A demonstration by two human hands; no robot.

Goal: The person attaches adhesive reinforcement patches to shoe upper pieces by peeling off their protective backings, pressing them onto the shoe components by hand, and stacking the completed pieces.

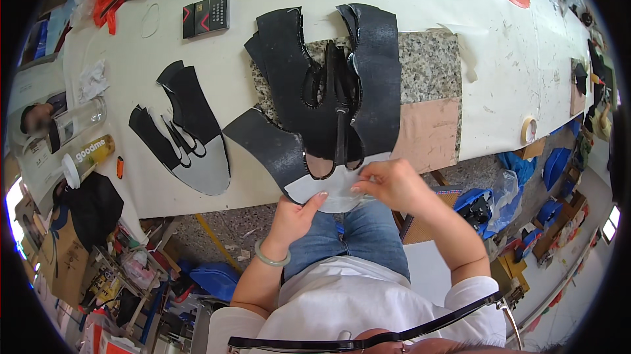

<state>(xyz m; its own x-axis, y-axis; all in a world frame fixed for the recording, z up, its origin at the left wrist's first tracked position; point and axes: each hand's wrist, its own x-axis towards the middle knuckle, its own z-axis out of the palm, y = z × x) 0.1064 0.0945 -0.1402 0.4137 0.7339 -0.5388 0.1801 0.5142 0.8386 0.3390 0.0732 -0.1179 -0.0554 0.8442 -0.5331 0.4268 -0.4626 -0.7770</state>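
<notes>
The black-and-grey piece [315,189] lies between both hands on the near side of the stone slab [430,58], its rounded grey end toward the body and its black arms reaching toward the slab. Its long axis runs away from the person, so both hands meet it at the near end, one on each side.

The left hand [296,217] is closed on the left of that grey end, thumb flat on top and fingers apparently beneath, where they are hidden. The right hand [394,183] has curled fingers, thumb and forefinger drawn together on the grey right of the middle; they look to be pinching it. The right fingertips sit slightly nearer the slab than the left thumb.

A pinkish board [430,134] adjoins the slab's near edge. More black pieces [279,48] lie over the slab; where they end and the held one's arms begin, I cannot tell. Left of the slab, well apart, is a similar cutout [207,166]. Right of the slab stands a tape roll [528,130]; beyond its far left corner lies a dark box [207,17].
</notes>
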